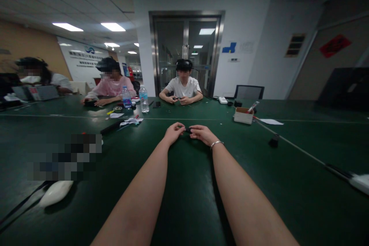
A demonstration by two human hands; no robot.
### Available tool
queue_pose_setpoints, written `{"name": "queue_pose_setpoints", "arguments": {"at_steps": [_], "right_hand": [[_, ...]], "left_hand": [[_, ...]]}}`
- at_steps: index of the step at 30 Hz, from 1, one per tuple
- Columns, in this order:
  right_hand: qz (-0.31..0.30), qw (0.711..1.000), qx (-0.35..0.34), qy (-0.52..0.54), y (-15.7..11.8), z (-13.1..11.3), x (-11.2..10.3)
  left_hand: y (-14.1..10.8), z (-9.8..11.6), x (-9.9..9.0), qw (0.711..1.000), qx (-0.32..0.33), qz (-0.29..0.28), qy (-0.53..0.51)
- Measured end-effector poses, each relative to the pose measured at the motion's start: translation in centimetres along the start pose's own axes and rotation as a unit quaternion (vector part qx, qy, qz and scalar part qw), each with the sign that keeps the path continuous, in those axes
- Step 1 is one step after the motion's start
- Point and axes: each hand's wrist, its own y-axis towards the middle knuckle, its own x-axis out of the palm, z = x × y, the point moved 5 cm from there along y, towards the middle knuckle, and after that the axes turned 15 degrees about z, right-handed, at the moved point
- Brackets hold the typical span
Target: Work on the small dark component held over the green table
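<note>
Both arms reach forward over the dark green table (pixel 187 184). My right hand (pixel 201 133), with a silver bracelet at the wrist, pinches a small black object (pixel 188 130) between thumb and fingers. At the left end of that object is my left hand (pixel 174 133), its thumb and fingertips closed together. Whether a small part sits between the left fingertips is too small to tell. The two hands are close together, just above the table.
Two water bottles (pixel 143 100) and crumpled paper (pixel 132 121) lie ahead left. A small box (pixel 243 115) with pens, a black piece (pixel 274 140) and a cable are at right. A white object (pixel 56 193) lies near left. Three people sit across the table.
</note>
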Motion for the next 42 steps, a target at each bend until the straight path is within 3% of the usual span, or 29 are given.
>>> {"name": "queue_pose_setpoints", "arguments": {"at_steps": [13, 22, 31, 42], "right_hand": [[0.002, 1.000, -0.006, 0.000, 0.0, 0.0, -0.2], [0.004, 1.000, -0.001, -0.004, 0.0, 0.1, -0.2], [-0.001, 1.000, -0.002, 0.008, 0.2, 0.2, -0.4], [0.001, 1.000, 0.000, 0.005, 0.1, 0.2, -0.3]], "left_hand": [[-0.8, 0.7, 0.1, 0.999, -0.047, -0.010, 0.009], [-0.7, 1.0, 0.1, 0.999, -0.033, 0.001, -0.037], [-0.8, 0.7, 0.3, 0.999, -0.030, -0.031, -0.028], [-0.7, 0.6, 0.0, 0.999, -0.026, -0.025, 0.007]]}}
